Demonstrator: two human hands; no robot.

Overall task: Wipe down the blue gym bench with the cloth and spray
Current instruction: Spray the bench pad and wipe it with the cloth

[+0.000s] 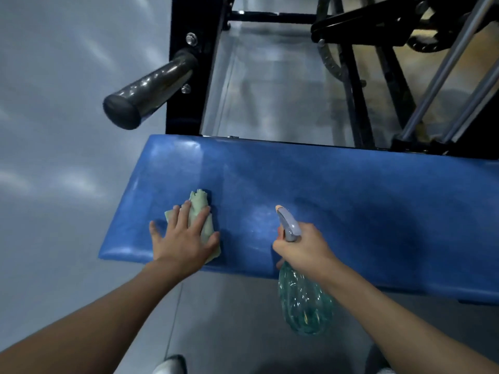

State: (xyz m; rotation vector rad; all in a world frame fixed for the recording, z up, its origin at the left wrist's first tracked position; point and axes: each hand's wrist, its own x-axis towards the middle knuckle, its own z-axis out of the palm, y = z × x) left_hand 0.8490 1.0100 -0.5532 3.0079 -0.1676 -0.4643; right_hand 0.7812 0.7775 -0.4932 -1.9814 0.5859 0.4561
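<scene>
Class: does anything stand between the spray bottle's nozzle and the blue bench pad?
Nothing visible. The right hand grips the clear green plastic spray bottle, its nozzle over bare blue padded bench.

I reached forward two-handed.
My left hand [183, 238] lay flat, fingers spread; my right hand [305, 247] gripped the spray bottle [305, 306].

A single wide-angle view from the person's head looks forward and steeply down, close over the blue padded vinyl worktop [337, 198] crossing mid-frame, with both forearms at the near edge and the black steel frame [186, 122] beyond its far side.
</scene>
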